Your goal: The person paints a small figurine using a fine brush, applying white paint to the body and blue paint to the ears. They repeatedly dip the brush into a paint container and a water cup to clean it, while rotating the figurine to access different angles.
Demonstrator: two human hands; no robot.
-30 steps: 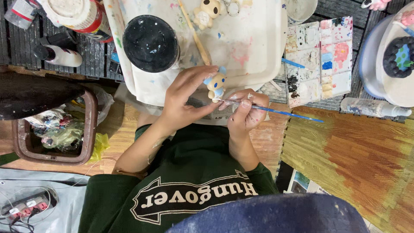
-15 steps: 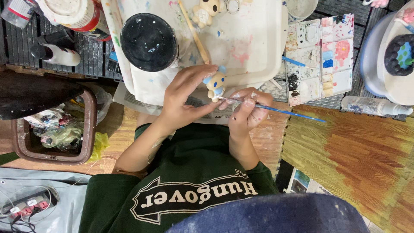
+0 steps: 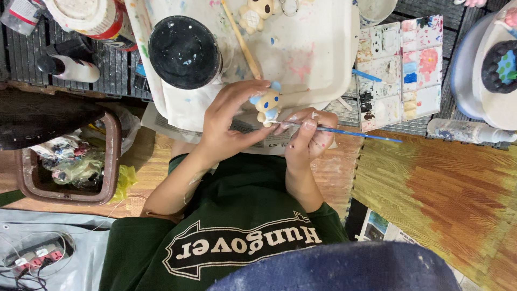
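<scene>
In the head view, the left hand (image 3: 229, 121) is curled around 1 small cream figurine (image 3: 267, 104) with blue ears, its fingers closed on the toy from the left and holding it just above the near edge of the white tray (image 3: 318, 48). The right hand (image 3: 309, 134) is pinched shut on 1 thin blue paintbrush (image 3: 344, 132), whose tip meets the base of the figurine while the handle runs out to the right. On the tray lie 1 more cream figurine (image 3: 256, 13) near the far edge, 1 wooden stick (image 3: 242, 40) lying slantwise, and 1 black round lid (image 3: 184, 51) at the tray's left end. Right of the tray sit 2 paint palettes (image 3: 401, 67) side by side, their wells smeared with blue, pink and black. 1 white bottle with a black cap (image 3: 70, 68) lies on the dark slatted surface (image 3: 32, 51) to the left, and 1 brown bin (image 3: 67, 164) holding crumpled wrappers stands on the floor below it. 1 white tube (image 3: 468, 131) lies near the right edge, just beside a wood-patterned mat (image 3: 441, 199).
</scene>
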